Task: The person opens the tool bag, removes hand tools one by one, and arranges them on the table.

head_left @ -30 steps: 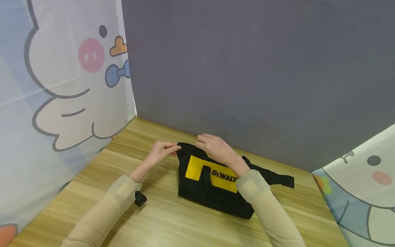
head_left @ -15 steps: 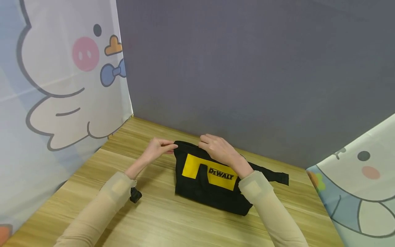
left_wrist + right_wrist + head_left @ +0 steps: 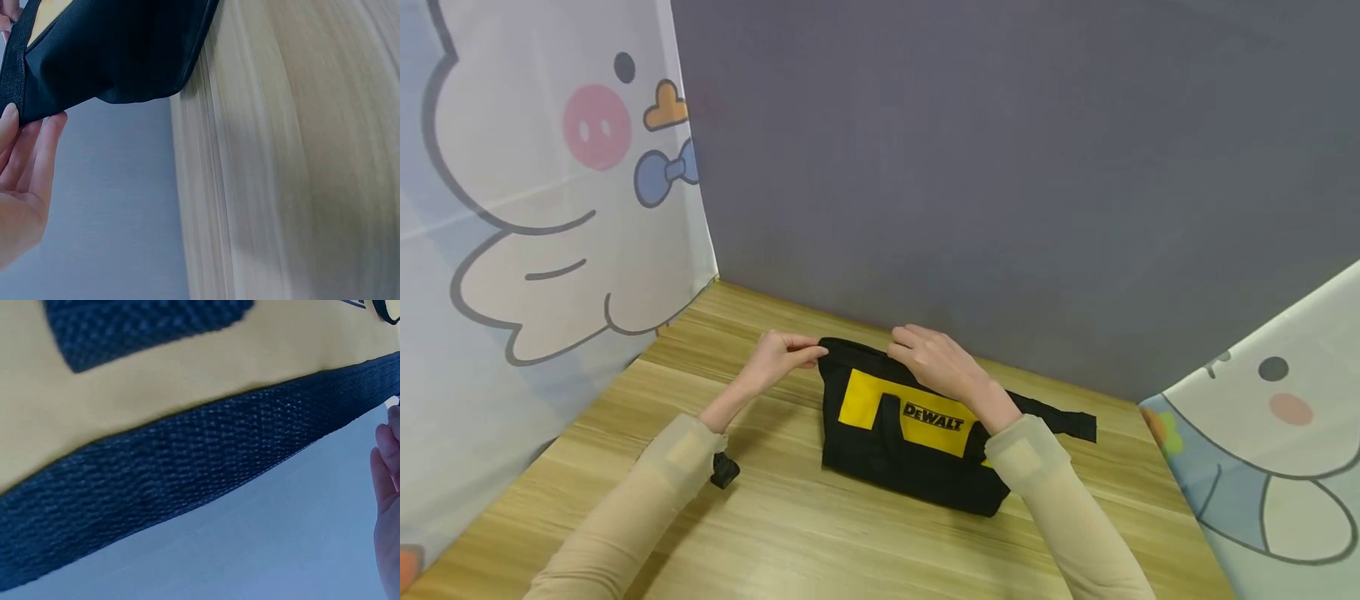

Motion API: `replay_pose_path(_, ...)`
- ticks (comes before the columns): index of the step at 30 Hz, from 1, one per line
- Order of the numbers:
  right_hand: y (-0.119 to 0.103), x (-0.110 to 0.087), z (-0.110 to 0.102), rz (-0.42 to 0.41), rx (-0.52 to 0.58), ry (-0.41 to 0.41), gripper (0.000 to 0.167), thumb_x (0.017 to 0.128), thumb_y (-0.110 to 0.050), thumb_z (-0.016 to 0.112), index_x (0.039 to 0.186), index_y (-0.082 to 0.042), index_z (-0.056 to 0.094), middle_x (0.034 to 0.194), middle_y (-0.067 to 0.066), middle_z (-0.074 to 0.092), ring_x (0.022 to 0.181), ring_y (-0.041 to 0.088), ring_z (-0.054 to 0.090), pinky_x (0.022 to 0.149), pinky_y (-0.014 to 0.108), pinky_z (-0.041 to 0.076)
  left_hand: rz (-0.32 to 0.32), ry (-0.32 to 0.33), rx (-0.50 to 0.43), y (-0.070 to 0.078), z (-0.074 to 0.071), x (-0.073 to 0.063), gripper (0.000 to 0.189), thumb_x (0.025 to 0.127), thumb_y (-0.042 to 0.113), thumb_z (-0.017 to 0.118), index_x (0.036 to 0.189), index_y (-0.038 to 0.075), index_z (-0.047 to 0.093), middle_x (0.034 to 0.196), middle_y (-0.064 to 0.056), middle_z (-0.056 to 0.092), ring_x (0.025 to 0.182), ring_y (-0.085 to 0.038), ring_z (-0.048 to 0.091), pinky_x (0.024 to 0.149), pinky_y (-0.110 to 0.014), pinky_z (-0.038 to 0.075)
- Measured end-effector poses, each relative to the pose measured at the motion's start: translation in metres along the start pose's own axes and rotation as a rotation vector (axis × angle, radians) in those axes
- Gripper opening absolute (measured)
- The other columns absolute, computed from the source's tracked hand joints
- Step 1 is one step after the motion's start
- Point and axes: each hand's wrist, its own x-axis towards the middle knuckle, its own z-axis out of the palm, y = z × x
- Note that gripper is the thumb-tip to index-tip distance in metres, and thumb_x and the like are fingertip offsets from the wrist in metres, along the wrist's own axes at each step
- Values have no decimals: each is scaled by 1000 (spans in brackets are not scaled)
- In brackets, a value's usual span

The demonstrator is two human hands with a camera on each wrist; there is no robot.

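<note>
A black fabric tool bag (image 3: 917, 483) with a yellow DeWalt panel (image 3: 860, 402) stands on the wooden table. My left hand (image 3: 775, 358) pinches its upper left corner; the left wrist view shows thumb and fingers of that left hand (image 3: 28, 178) on the bag's (image 3: 134, 47) webbing edge. Further right, my right hand (image 3: 936, 362) has its fingers curled at the same top edge, with the fingertips hidden behind the knuckles. In the right wrist view the black webbed edge (image 3: 206, 444) runs across, and the right hand's fingers (image 3: 382, 472) meet its far end.
A black strap (image 3: 1078, 426) extends from behind the bag to the right across the table (image 3: 805, 533). A grey panel (image 3: 925, 167) rises behind, with cartoon-printed cloth (image 3: 550, 308) at the left. A small black device (image 3: 725, 471) hangs at the left wrist.
My right hand has slid right along the bag's top edge, away from the left hand. The left hand keeps its pinch on the corner. The whole view has shifted slightly.
</note>
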Motion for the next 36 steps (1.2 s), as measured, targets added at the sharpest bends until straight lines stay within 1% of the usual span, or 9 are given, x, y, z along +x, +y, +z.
replay_pose_path(5, 2, -9, -2, 16, -13, -14, 16, 92, 6, 62, 91, -9, 65, 81, 3, 50, 69, 14, 41, 60, 24, 39, 23, 1, 0, 1, 1, 0, 32, 95, 9, 66, 120, -11, 66, 113, -30, 70, 96, -47, 70, 81, -46, 58)
replay_pose_path(9, 2, -12, -2, 10, -22, -16, 17, 92, 7, 61, 91, -10, 64, 81, 4, 49, 70, 15, 42, 61, 25, 39, 24, -2, 1, 1, 1, 0, 33, 95, 9, 66, 120, -11, 66, 114, -30, 69, 97, -47, 70, 82, -46, 58)
replay_pose_path(15, 2, -20, -3, 17, -31, -8, 15, 91, 6, 63, 91, -9, 65, 82, 4, 52, 71, 15, 45, 61, 24, 41, 42, -7, 12, -4, 1, 1, 33, 95, 9, 66, 120, -12, 66, 113, -31, 69, 95, -43, 72, 80, -43, 59)
replay_pose_path(19, 2, -26, -4, 28, -35, -3, 14, 91, 6, 64, 92, -9, 65, 82, 5, 52, 70, 15, 46, 59, 24, 41, 28, -6, 13, -7, 0, 1, 35, 95, 11, 65, 121, -12, 65, 115, -31, 69, 96, -42, 72, 80, -41, 59)
replay_pose_path(22, 3, -27, -4, 31, -43, -17, 15, 92, 5, 62, 93, -9, 65, 83, 4, 53, 70, 15, 46, 59, 24, 41, 19, -3, 18, -8, -1, 2, 36, 95, 12, 66, 122, -12, 65, 115, -30, 69, 97, -42, 72, 80, -40, 59)
replay_pose_path(25, 3, -28, -4, 34, -47, -30, 15, 92, 5, 62, 93, -10, 65, 84, 4, 53, 71, 15, 47, 60, 24, 42, 20, -3, 24, -7, -2, 2, 36, 95, 13, 65, 123, -11, 64, 115, -30, 69, 96, -41, 72, 80, -40, 59)
replay_pose_path(30, 4, -32, -5, 41, -35, -26, 16, 89, 7, 66, 91, -9, 64, 82, 4, 52, 70, 15, 46, 60, 24, 42, 32, -4, 35, -6, -2, 2, 36, 95, 13, 66, 122, -11, 65, 113, -30, 69, 95, -43, 72, 80, -41, 59)
replay_pose_path(36, 4, -36, -6, 45, -32, -37, 16, 91, 6, 64, 92, -10, 64, 84, 4, 51, 71, 15, 46, 59, 24, 41, 38, -5, 38, -6, -2, 1, 36, 95, 12, 65, 122, -11, 65, 113, -30, 69, 95, -45, 71, 79, -42, 59)
